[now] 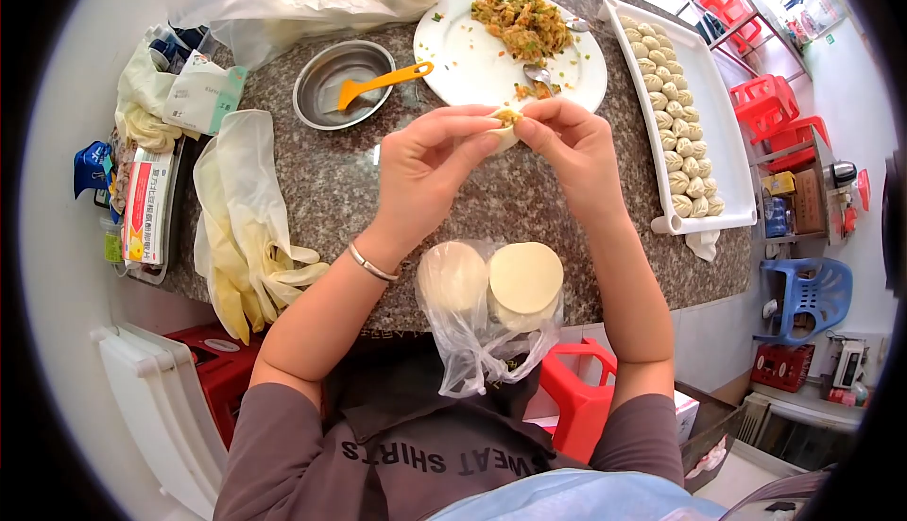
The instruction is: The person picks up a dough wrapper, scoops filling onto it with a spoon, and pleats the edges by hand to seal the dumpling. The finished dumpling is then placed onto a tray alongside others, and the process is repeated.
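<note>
Over the table's middle, both hands pinch a dumpling (507,134) with orange and green filling showing in its opening. My left hand (433,157) grips its left edge between thumb and fingers, and my right hand (573,148) grips the right edge. Just beyond them lies a white plate (449,58) bearing a heap of chopped filling (524,25) and a metal spoon (537,75). Nearer my body, two stacks of round dumpling wrappers (526,277) rest in a clear plastic bag (472,351). At right, a white tray (713,96) holds rows of pleated dumplings (675,134).
A metal bowl (316,77) with an orange-handled tool (383,82) stands left of the plate. Pale rubber gloves (241,209) hang over the table's left edge, near boxes (149,204). A large plastic bag (312,1) lies at the back. Below is a red stool (578,398).
</note>
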A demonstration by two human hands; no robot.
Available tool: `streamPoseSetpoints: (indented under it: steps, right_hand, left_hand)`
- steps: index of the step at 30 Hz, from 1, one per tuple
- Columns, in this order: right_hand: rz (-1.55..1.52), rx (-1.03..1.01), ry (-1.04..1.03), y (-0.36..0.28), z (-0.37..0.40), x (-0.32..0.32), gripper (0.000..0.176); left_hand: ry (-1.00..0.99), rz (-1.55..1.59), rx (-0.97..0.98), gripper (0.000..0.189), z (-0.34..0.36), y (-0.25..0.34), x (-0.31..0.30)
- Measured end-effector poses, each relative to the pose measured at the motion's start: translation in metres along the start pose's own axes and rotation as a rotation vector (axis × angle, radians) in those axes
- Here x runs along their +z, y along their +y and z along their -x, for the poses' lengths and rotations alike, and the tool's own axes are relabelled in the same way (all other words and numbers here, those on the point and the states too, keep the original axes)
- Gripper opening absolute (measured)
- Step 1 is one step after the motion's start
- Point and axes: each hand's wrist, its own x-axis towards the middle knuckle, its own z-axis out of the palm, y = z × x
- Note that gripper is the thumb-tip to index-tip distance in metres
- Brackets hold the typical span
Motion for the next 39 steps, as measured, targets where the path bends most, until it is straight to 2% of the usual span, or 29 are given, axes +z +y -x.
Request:
streamPoseSetpoints:
  steps: [1,3,7,9,13,15,19,22,24,27,31,33,37,39]
  right_hand:
    - [-0.002,0.001,0.001,0.003,0.000,0.000,0.010]
    - [0.171,-0.159,0.038,0.010,-0.001,0.000,0.010]
    - [0.392,-0.314,0.062,0.006,0.001,0.005,0.011]
    - [0.547,-0.396,-0.001,0.005,0.001,0.002,0.015]
    - [0.308,-0.246,0.130,0.006,-0.003,-0.003,0.012]
    - [0.187,-0.022,-0.052,0.000,-0.004,-0.012,0.012]
    - [0.094,-0.054,-0.074,0.002,-0.005,-0.010,0.011]
    - [0.213,-0.150,-0.035,0.005,-0.002,-0.005,0.010]
    - [0.393,-0.326,0.054,0.006,0.000,0.002,0.009]
    - [0.489,-0.393,0.016,-0.002,0.002,0.005,0.008]
    - [0.425,-0.402,0.098,0.002,0.000,0.001,0.009]
    - [0.285,-0.110,0.037,-0.002,0.000,-0.005,0.010]
    - [0.176,-0.070,-0.052,-0.001,-0.003,-0.011,0.011]
    - [0.205,-0.147,-0.076,0.000,-0.003,-0.010,0.010]
  left_hand:
    - [-0.001,-0.001,-0.002,0.014,0.000,0.000,0.000]
    - [0.026,-0.006,-0.083,0.014,0.001,0.002,0.000]
    - [0.080,-0.149,-0.062,0.014,-0.001,-0.001,-0.005]
    - [0.065,-0.162,-0.064,0.015,-0.001,0.002,-0.001]
    - [0.087,0.047,-0.071,0.016,-0.001,0.003,0.003]
    - [0.008,0.004,-0.089,0.018,-0.001,0.003,-0.002]
    - [-0.036,-0.043,-0.043,0.018,0.000,0.002,-0.002]
    - [-0.047,-0.082,-0.017,0.018,0.000,0.004,-0.003]
    - [0.053,-0.077,-0.201,0.018,0.001,0.008,-0.001]
    - [0.060,-0.095,-0.158,0.020,-0.001,0.007,-0.004]
    - [0.083,-0.040,-0.050,0.018,-0.001,0.005,0.003]
    - [0.034,-0.032,-0.040,0.016,0.000,0.005,0.000]
    - [-0.020,-0.053,-0.025,0.015,0.001,0.004,-0.001]
    - [-0.026,-0.078,-0.021,0.015,0.001,0.004,-0.002]
